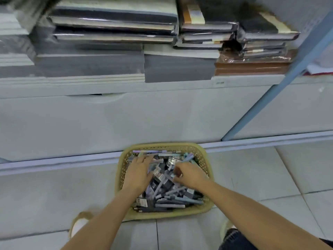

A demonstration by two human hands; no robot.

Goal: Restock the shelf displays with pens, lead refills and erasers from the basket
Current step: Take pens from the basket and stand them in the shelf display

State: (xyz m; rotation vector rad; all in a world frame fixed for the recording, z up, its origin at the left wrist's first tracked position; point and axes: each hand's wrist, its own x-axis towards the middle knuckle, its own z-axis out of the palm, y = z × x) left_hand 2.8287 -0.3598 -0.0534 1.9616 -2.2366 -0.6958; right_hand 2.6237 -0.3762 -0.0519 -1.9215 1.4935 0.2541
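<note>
— What sits this side of the basket?
— A shoe (79,224), on the floor tiles (54,195) just left of the basket's (207,212) near rim.
— And inside it?
— Loose pens (173,193), lilac and pale blue, mixed with dark packets (159,175). One packet carries a black-and-white label, but the print is too blurred to read.
— The hands?
— Left hand (138,170) lies flat in the basket's left half, fingers straight and spread over pens. Right hand (189,175), in the right half, has its fingers curled round a few pens.
— Beyond the basket?
— A white shelf (126,120) base, then wrapped notebooks (115,27) stacked above. No writing there is legible.
</note>
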